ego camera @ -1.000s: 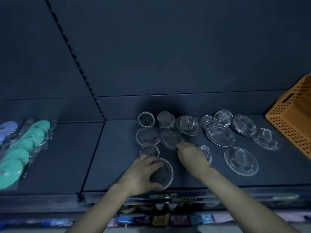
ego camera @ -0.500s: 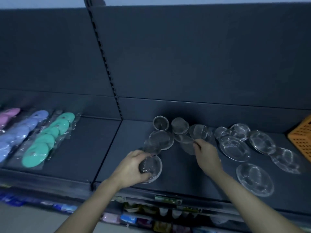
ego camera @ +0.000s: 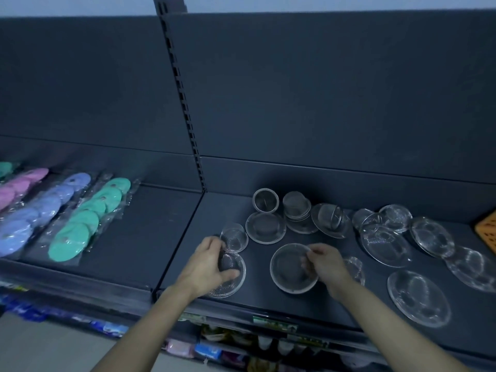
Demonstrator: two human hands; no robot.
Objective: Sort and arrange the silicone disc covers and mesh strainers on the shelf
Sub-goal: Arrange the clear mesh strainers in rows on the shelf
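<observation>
Several metal mesh strainers lie on the dark shelf. My left hand grips a wide-rimmed strainer near the shelf's front edge, fingers curled over its mesh. A small strainer sits just behind that hand. My right hand pinches the right rim of another wide strainer in the middle. More strainers stand behind and to the right. Bagged silicone disc covers lie on the left shelf section in green, blue and pink rows.
An orange basket shows at the right edge. A slotted upright post divides the two shelf sections. Below the shelf's front edge hang packaged goods. Bare shelf lies between the green covers and the strainers.
My right hand drew a wide strainer from the back cluster toward the front middle. My left hand stays on its strainer. The camera swung left, showing more disc covers.
</observation>
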